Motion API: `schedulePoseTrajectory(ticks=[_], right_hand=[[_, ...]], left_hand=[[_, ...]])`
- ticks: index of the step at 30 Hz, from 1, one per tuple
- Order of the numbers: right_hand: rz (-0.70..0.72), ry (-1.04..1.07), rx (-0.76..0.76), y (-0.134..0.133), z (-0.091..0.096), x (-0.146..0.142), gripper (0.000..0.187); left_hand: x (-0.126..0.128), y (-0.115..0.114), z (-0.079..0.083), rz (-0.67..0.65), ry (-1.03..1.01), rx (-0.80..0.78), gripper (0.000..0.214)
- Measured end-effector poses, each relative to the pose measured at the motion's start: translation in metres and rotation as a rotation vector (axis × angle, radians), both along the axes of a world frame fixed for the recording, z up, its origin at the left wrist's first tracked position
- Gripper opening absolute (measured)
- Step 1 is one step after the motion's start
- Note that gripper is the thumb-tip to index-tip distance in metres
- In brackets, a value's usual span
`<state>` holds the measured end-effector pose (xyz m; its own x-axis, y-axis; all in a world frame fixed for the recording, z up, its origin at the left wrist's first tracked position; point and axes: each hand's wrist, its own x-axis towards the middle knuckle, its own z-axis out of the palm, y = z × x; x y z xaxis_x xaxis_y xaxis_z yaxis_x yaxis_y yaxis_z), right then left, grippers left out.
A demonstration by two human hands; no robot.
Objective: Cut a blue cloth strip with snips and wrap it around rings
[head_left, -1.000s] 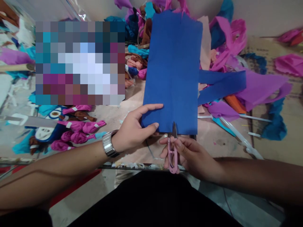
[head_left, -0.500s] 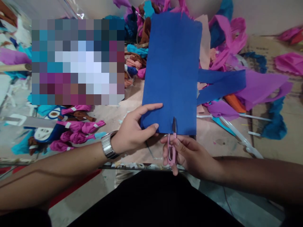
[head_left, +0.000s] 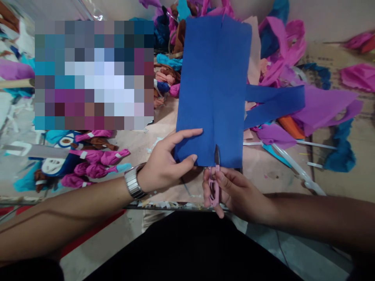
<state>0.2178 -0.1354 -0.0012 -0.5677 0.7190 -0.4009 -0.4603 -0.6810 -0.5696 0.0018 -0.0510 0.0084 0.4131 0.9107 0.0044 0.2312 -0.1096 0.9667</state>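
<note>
A long blue sheet (head_left: pixel 199 82), crepe paper or cloth by its look, lies on the table with a line running up its middle. My left hand (head_left: pixel 165 160) rests on its lower left corner, index finger and thumb stretched apart on the sheet; the other fingers are mostly hidden. In my right hand (head_left: pixel 234 189), at the sheet's near edge, is a pair of pink thread snips (head_left: pixel 215 191). One dark blade lies over the blue surface, pointing away from me, and the other blade is hidden under it.
Knotted magenta bundles (head_left: pixel 95 169) and a blue-and-white piece (head_left: pixel 57 164) lie to the left. Pink loops (head_left: pixel 293 43), purple strips (head_left: pixel 325 105) and a clear tube (head_left: pixel 295 168) lie to the right. The table's front edge (head_left: pixel 175 207) is near me. A blurred patch covers the upper left.
The handles of the snips have come closer together in my right hand. The middle line of the blue sheet shows more clearly, with a notch at its far edge. My left hand has barely moved.
</note>
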Motion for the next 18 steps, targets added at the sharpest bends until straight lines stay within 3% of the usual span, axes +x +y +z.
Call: schedulePoseTrajectory(ticks=[18], right_hand=[[-0.027,-0.012,0.010,0.0000,-0.0015,0.0003,0.028]], left_hand=[[-0.0007,0.0003,-0.0011,-0.002,0.038,0.053,0.055]])
